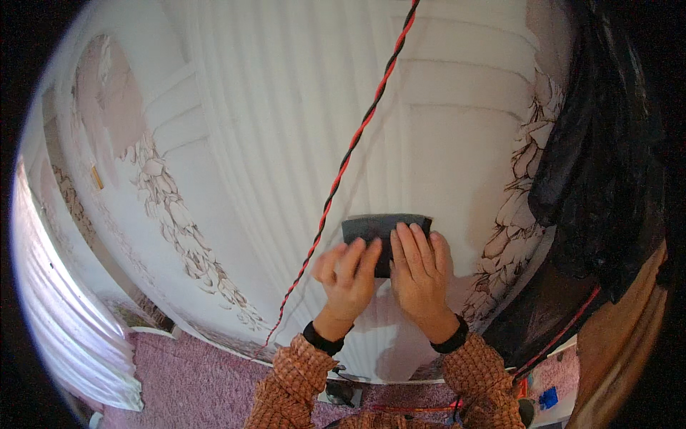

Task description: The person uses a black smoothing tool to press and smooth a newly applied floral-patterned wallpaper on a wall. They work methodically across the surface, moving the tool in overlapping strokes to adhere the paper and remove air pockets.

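A dark grey sheet [367, 226] lies against a pale wall surface [300, 134] painted with fluted column lines. My right hand [419, 268] presses flat on the sheet's right part, fingers pointing up. At its lower left, the fingertips of my left hand [345, 279] meet the sheet. The left fingers are spread and slightly blurred; whether they grip it is unclear. Both wrists carry black bands, below which are orange-brown patterned sleeves [292, 383]. A twisted red and black cord [351, 147] runs diagonally in front of the wall, passing left of my left hand.
Drawn leaf garlands [177, 214] flank the column. Black draped material [595, 161] hangs at right, beside brown fabric [621, 332]. A white curtain [69, 316] is at lower left. Pink carpet [187, 381] covers the floor, with a small dark object [339, 394] below my hands.
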